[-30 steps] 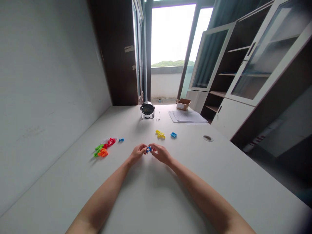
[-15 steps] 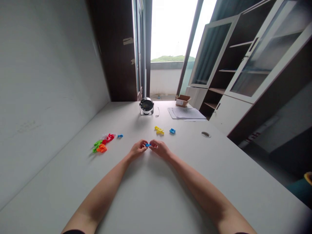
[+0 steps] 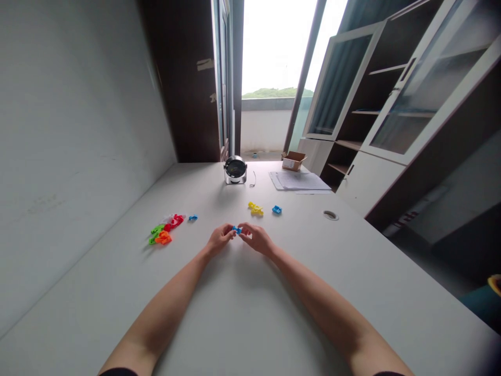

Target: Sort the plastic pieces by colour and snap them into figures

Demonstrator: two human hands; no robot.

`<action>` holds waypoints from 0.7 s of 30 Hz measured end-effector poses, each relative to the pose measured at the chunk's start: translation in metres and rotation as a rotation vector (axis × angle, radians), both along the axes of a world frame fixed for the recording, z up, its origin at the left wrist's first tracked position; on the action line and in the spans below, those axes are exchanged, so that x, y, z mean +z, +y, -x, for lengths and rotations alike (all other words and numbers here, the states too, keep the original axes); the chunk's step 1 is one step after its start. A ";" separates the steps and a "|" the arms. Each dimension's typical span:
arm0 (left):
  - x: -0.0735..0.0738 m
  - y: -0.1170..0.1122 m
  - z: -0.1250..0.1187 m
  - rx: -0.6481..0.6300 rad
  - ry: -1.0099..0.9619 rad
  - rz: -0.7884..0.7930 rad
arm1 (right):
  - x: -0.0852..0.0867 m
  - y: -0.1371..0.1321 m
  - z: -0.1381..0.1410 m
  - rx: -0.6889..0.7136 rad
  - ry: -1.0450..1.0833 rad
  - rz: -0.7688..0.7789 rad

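Note:
My left hand (image 3: 220, 239) and my right hand (image 3: 256, 239) meet at the fingertips in the middle of the white table (image 3: 250, 318). Between them, both hands pinch a small blue plastic piece (image 3: 237, 230). Its shape is mostly hidden by my fingers. Beyond my right hand lie a yellow plastic cluster (image 3: 255, 209) and a blue plastic link (image 3: 277, 210). To the left of my left hand sit a small blue piece (image 3: 192, 217) and a heap of red (image 3: 176, 221), green (image 3: 157, 233) and orange (image 3: 163, 238) plastic pieces.
A round metal desk fan (image 3: 235, 169) stands at the far end of the table, near a stack of papers (image 3: 299, 180) and a cardboard box (image 3: 293, 161). The table has a round cable grommet (image 3: 331, 215). A wall runs along its left side, with glass-fronted cabinets (image 3: 391, 109) at right.
The whole scene sits slightly higher and more level in the view, as my head has moved. Both hands still pinch the blue piece, which has turned a little between my fingers.

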State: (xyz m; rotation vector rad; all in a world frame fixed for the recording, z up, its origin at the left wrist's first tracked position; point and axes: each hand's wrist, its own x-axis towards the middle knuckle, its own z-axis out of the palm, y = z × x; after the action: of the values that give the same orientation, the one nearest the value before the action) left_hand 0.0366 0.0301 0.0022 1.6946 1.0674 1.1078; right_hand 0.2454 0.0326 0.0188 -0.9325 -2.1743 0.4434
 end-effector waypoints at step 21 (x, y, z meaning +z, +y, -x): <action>0.010 -0.002 -0.002 -0.096 -0.078 0.067 | -0.001 -0.001 0.001 -0.037 -0.048 -0.155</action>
State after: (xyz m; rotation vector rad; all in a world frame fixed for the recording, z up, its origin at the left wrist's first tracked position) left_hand 0.0387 0.0276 0.0126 1.6197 0.9545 1.0567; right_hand 0.2441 0.0313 0.0175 -0.9040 -2.1957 0.2330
